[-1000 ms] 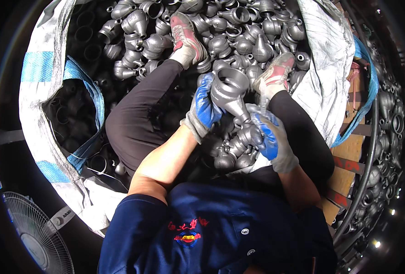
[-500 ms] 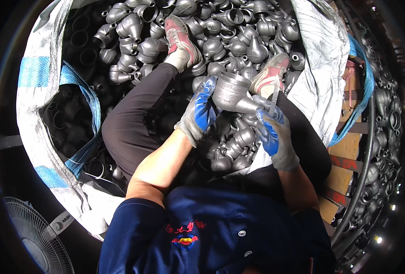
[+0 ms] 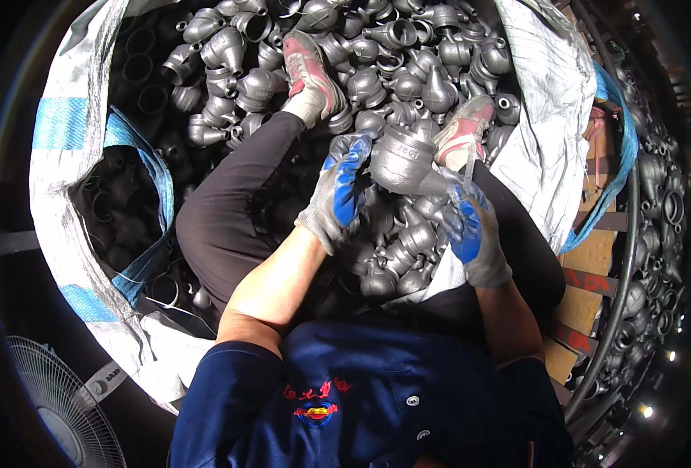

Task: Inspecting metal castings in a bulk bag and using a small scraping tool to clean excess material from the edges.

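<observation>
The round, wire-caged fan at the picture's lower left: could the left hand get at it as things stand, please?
Probably not: the left hand, in a blue-and-grey glove, is up beside the bulbous grey metal fitting, and the white woven bag wall stands between that hand and the round, wire-caged fan.

This was a workshop or factory floor where metal parts were handled in bulk. Dozens of similar grey metal fittings (image 3: 366, 87), each with a round body and narrower neck, filled a big white woven sack (image 3: 544, 117) with blue straps (image 3: 146, 152), the sort used for industrial loads. A second heap (image 3: 653, 179) of such parts lay beyond a wooden board (image 3: 595, 253) at the right. A fan (image 3: 65, 413) stood beside the sack at lower left. The left hand (image 3: 337, 191) and right hand (image 3: 475, 234) wore grey work gloves coated in blue.
</observation>
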The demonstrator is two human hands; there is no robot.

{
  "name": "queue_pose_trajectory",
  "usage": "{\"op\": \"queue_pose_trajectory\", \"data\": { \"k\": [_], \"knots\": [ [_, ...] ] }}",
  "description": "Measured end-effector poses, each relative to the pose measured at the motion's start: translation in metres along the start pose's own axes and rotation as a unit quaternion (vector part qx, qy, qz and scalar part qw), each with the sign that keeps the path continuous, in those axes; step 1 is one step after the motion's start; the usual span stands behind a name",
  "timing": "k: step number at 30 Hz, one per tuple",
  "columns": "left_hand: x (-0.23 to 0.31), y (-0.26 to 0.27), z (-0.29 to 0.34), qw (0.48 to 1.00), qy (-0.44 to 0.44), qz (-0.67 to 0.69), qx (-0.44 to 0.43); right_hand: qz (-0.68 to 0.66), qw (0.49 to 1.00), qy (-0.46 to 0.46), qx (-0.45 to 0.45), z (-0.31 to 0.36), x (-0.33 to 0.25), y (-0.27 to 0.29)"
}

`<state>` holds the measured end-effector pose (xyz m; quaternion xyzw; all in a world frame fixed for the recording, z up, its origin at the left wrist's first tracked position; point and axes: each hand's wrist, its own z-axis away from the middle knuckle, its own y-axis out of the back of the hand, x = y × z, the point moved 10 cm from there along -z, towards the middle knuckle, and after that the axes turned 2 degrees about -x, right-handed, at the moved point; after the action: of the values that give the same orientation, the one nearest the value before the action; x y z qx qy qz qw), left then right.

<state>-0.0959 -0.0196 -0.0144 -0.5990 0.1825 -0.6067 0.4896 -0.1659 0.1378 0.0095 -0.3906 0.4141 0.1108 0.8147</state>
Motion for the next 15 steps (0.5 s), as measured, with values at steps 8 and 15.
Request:
{"op": "queue_pose_trajectory", "data": {
  "k": [8, 15],
  "knots": [
    [-0.019, 0.009, -0.013, 0.996, 0.024, 0.089, -0.005, 0.112, 0.990, 0.070, 0.042, 0.005, -0.015, -0.020],
    [-0.031, -0.009, -0.011, 0.947, 0.037, 0.249, -0.198, 0.215, 0.973, 0.067, -0.051, 0.019, -0.003, -0.061]
  ]
}}
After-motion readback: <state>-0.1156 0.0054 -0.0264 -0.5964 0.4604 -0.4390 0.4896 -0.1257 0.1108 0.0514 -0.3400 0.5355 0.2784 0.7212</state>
